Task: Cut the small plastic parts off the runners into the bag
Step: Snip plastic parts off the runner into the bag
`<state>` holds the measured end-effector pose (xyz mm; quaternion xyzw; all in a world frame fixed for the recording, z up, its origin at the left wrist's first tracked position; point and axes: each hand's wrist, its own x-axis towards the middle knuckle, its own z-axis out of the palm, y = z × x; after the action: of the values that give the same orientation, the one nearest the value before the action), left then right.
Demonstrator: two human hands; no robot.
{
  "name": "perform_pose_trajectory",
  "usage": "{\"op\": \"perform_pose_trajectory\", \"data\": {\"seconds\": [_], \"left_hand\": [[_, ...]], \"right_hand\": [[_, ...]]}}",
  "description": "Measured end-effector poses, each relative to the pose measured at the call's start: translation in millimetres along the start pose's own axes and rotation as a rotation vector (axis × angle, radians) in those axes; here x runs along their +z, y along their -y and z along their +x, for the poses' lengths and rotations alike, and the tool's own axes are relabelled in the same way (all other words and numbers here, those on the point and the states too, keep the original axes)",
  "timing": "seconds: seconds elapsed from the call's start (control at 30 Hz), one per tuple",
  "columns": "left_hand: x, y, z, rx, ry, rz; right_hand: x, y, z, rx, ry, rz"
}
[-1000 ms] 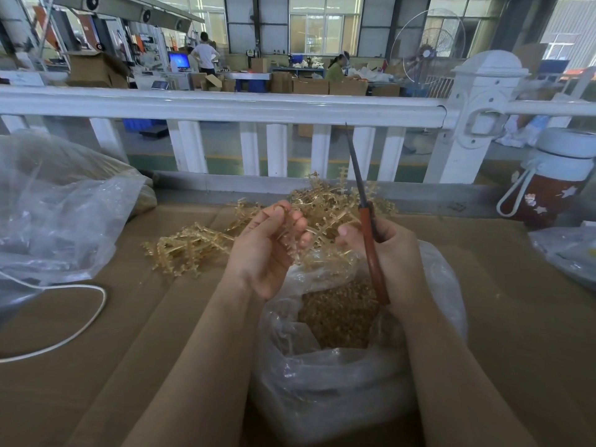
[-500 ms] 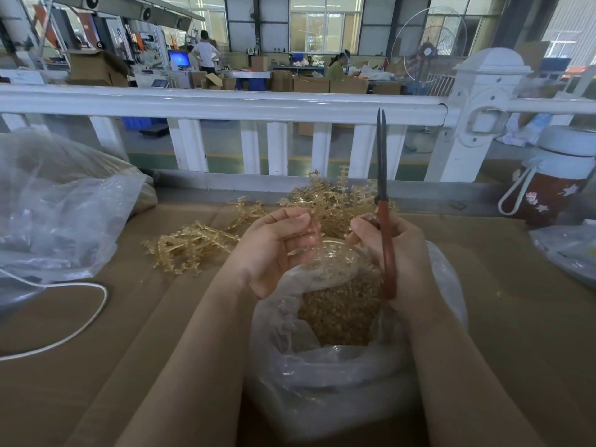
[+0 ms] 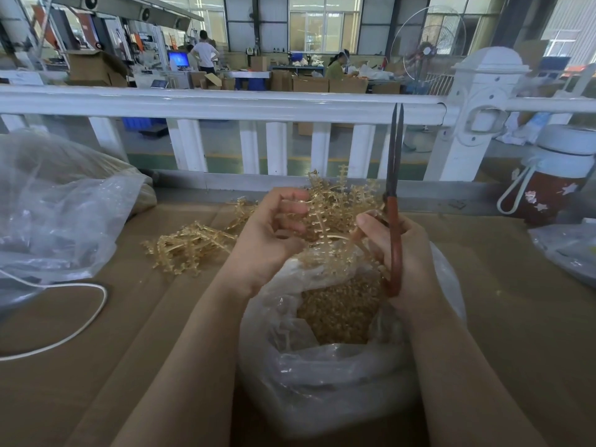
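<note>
A clear plastic bag (image 3: 322, 382) stands open in front of me, with several small amber plastic parts (image 3: 342, 308) inside. My left hand (image 3: 271, 240) holds an amber runner (image 3: 325, 217) just above the bag's mouth, fingers curled round it. My right hand (image 3: 406, 253) grips red-handled scissors (image 3: 394, 201), blades nearly together and pointing straight up; its fingertips also touch the runner's curved stem. A heap of more amber runners (image 3: 190, 246) lies on the cardboard-covered table to the left and behind my hands.
A large crumpled clear bag (image 3: 54, 208) sits at the left, with a white cable (image 3: 80, 321) looping in front of it. A white railing (image 3: 225, 104) borders the table's far side. A red and white bottle (image 3: 554, 185) stands at the right, another plastic bag (image 3: 571, 250) beside it.
My left hand has lifted a fresh runner up over the bag's mouth. The scissors have swung from tilted left to upright, and my right fingers have reached onto the runner.
</note>
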<state>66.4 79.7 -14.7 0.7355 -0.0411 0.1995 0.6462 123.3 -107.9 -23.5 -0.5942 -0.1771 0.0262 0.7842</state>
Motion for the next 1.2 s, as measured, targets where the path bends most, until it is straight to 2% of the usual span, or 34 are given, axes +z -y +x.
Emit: {"op": "perform_pose_trajectory", "data": {"seconds": [0.17,0.23,0.33,0.4,0.53,0.67,0.77,0.93,1.03,1.2], "left_hand": [[-3.3,-3.6,0.9,-0.075,-0.091,-0.140],[-9.9,-6.6,0.1,-0.142,0.034,-0.083],[-10.7,-11.0,-1.5,-0.177,0.266,0.161],[-7.8,-13.5,-1.3,-0.194,0.366,0.250],[-10.7,-17.5,-1.8,-0.288,0.550,0.290],[-8.1,-20.3,-4.3,-0.350,0.638,0.224],[-9.6,-18.7,-4.0,-0.345,0.540,0.030],[-9.9,-16.7,-0.6,-0.513,0.163,-0.547],[-4.2,-15.7,2.2,-0.540,0.007,-0.820],[6.6,-15.6,4.3,-0.540,-0.059,-0.872]], "right_hand": [[0.8,1.1,-0.4,-0.010,0.013,-0.062],[1.5,1.0,-0.3,-0.017,0.020,-0.113],[3.3,0.7,0.3,0.002,0.046,-0.179],[4.2,1.2,1.3,0.023,0.054,-0.202],[4.8,0.8,2.0,0.036,0.097,-0.207],[8.4,2.5,-0.3,0.029,0.119,-0.231],[7.4,0.2,0.5,0.011,0.046,-0.128],[-1.9,-1.1,1.1,-0.038,-0.141,0.042],[-1.3,-2.5,2.5,-0.049,-0.164,-0.015],[4.5,-8.0,4.2,-0.085,-0.114,-0.238]]}}
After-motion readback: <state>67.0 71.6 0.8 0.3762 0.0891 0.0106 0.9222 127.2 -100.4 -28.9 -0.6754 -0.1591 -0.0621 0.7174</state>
